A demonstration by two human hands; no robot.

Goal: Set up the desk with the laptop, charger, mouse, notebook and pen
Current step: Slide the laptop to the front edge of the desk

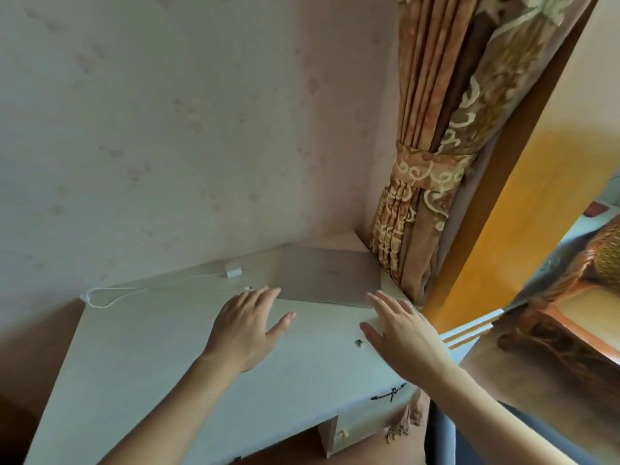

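Note:
A closed grey laptop (330, 276) lies flat at the far right corner of the white desk (141, 357). Just left of it sits a white charger brick (233, 269), its white cable (141, 290) running left along the wall to the desk's far left corner. The plug end (247, 288) lies near my left fingertips. My left hand (247, 325) hovers with fingers straight at the laptop's near left corner. My right hand (401, 330) hovers with fingers straight at its near right corner. Both hold nothing. No mouse, notebook or pen is in view.
A tied patterned curtain (432, 182) hangs right behind the laptop. A wooden door frame (496, 182) stands to the right, with a wicker chair (577, 280) beyond it. A small dark mark (359, 343) sits on the desk near my right hand. A drawer (360, 421) is under the desk's right side.

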